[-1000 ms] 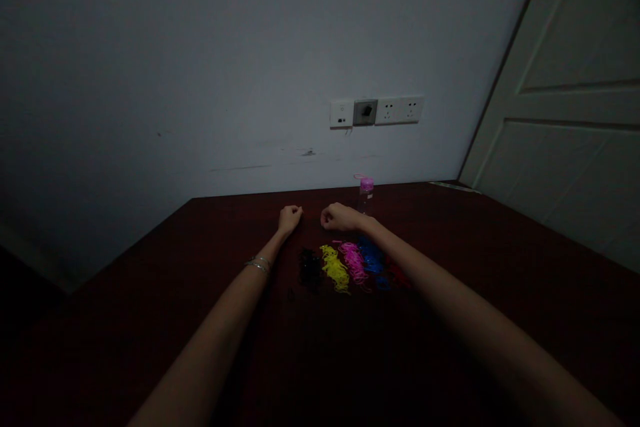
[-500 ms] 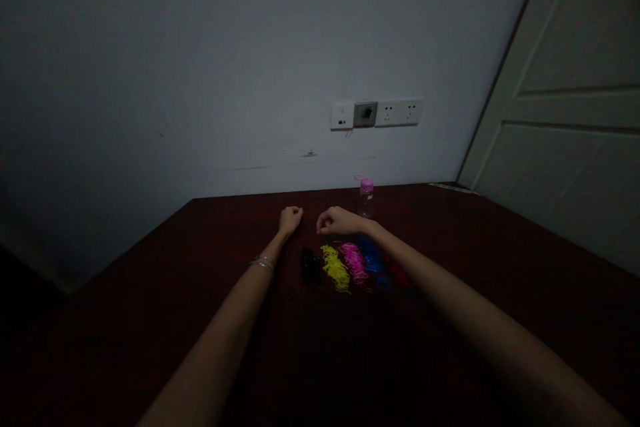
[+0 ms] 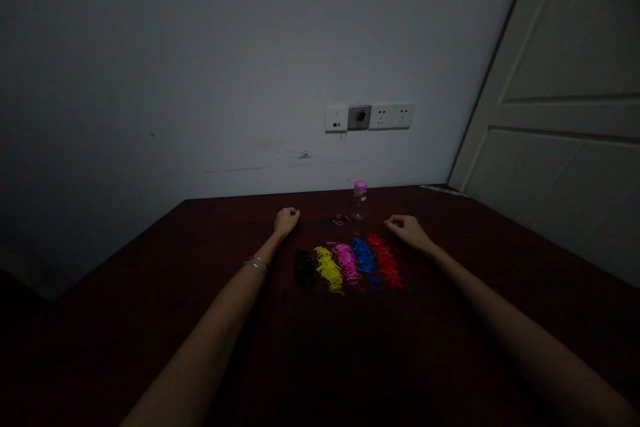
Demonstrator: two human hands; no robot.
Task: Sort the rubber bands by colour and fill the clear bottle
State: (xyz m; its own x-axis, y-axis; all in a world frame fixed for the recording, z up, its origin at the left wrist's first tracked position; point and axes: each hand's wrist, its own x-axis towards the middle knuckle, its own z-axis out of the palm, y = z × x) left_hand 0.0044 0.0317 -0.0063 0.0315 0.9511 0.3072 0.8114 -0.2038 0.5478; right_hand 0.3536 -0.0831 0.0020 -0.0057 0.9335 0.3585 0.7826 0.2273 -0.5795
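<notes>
Loose strands that look like small rubber bands lie in colour piles in front of me: black (image 3: 305,268), yellow (image 3: 329,270), pink (image 3: 347,263), blue (image 3: 364,255) and red (image 3: 386,263). Resting on the table behind the black pile, my left hand (image 3: 287,221) is closed, its fingers curled together. My right hand (image 3: 407,231) is at the right of the red pile's far end, fingertips pinched. Whatever either hand holds, if anything, is too small to make out. A small mixed-colour cluster of bands (image 3: 340,220) lies between the hands.
A clear bottle with a pink lid (image 3: 359,200) stands behind the piles. The dark red table (image 3: 320,360) meets a pale wall with a row of sockets (image 3: 369,117). A panelled door (image 3: 565,113) is at the right. The room is dim.
My right hand has moved right, from above the far end of the piles to beyond the red one, uncovering the blue and red piles and the mixed cluster. My left hand stays put.
</notes>
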